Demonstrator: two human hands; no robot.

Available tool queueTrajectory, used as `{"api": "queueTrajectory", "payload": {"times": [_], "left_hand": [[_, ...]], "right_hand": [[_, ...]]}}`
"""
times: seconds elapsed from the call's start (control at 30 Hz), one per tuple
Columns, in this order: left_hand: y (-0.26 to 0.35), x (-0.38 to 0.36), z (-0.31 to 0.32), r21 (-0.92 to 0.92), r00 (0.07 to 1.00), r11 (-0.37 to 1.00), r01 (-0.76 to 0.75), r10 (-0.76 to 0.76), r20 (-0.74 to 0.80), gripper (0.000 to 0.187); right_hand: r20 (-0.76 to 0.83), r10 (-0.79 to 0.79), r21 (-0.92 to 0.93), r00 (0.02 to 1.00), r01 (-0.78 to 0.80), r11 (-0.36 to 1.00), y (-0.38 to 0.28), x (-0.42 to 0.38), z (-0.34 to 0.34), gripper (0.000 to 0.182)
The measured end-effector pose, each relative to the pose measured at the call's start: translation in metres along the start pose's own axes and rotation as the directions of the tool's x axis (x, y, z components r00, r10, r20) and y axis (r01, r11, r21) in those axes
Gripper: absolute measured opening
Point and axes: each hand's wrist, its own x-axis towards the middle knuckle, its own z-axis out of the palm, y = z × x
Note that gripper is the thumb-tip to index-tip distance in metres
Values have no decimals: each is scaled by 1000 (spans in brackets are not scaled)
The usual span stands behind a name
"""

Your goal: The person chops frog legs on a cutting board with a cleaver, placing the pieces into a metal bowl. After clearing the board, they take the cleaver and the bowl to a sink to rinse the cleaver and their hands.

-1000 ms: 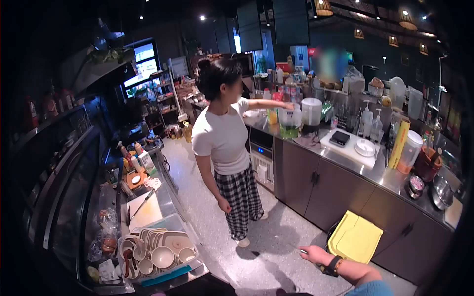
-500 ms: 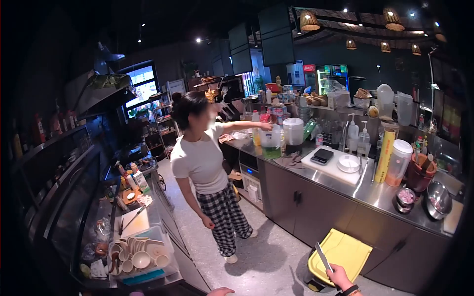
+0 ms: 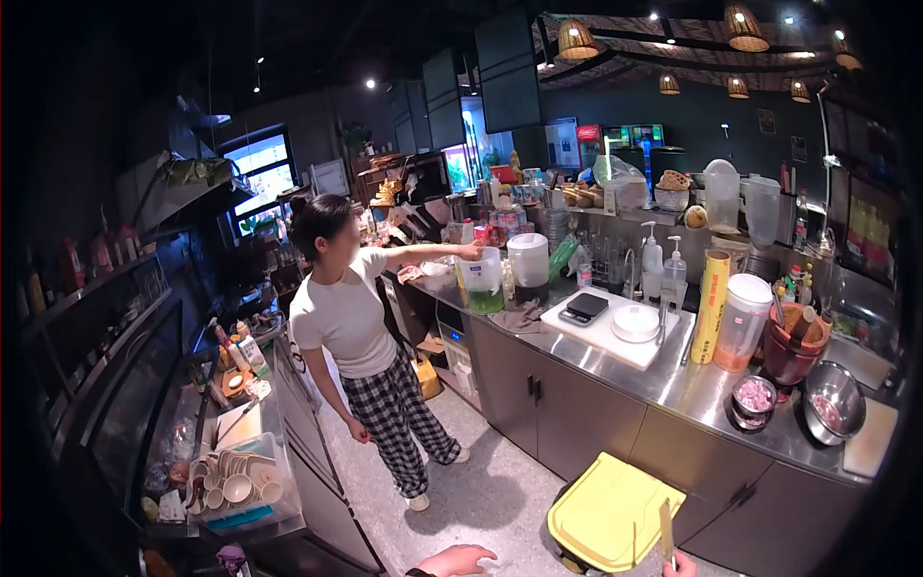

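Note:
At the bottom right edge, my right hand (image 3: 681, 565) grips a knife (image 3: 665, 527) with its blade pointing up. Behind the blade is the yellow lid (image 3: 601, 510) of a bin on the floor. My left hand (image 3: 459, 561) reaches in from the bottom middle, a dark band at its wrist. Its fingers are stretched out over the floor and hold nothing.
A person (image 3: 351, 317) in a white top stands ahead, an arm over a clear tub (image 3: 481, 288) on the steel counter (image 3: 601, 370). The counter also bears a white board with a scale (image 3: 584, 308) and metal bowls (image 3: 835, 404). A dish bin (image 3: 288, 495) sits left.
The view has swung to the right. My left hand has come further into view. My right hand with the knife sits lower in the picture, and the blade is more upright.

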Motion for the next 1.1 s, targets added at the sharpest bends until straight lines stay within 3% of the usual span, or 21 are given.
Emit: {"api": "queueTrajectory", "payload": {"times": [0.37,0.5,0.57,0.67,0.8,0.93,1.03,1.07,1.1], "left_hand": [[4,72,-6,130,963,972,-196,166,210,45],[5,113,-3,174,912,940,-294,222,344,44],[-6,129,16,213,923,931,-295,219,318,42],[-30,156,38,162,882,911,-380,304,359,42],[38,163,20,136,858,916,-377,291,422,43],[78,194,41,181,851,900,-396,285,441,46],[125,213,56,162,838,891,-424,319,443,46],[143,219,64,141,833,889,-435,338,438,46],[155,226,73,124,839,892,-435,352,416,47]], "right_hand": [[-442,115,68,890,-94,993,70,-47,-75,13],[-539,123,83,833,-92,992,131,-56,-105,12],[-567,186,167,802,-109,980,132,-71,-114,19],[-624,218,139,751,-167,976,138,-84,-130,19],[-684,289,224,670,-184,957,136,-93,-153,20],[-718,324,268,616,-185,946,144,-95,-188,24],[-787,284,260,548,-124,958,166,-93,-225,13],[-761,300,280,575,-127,952,185,-92,-246,34],[-782,323,297,532,-137,945,199,-93,-260,31]]}}
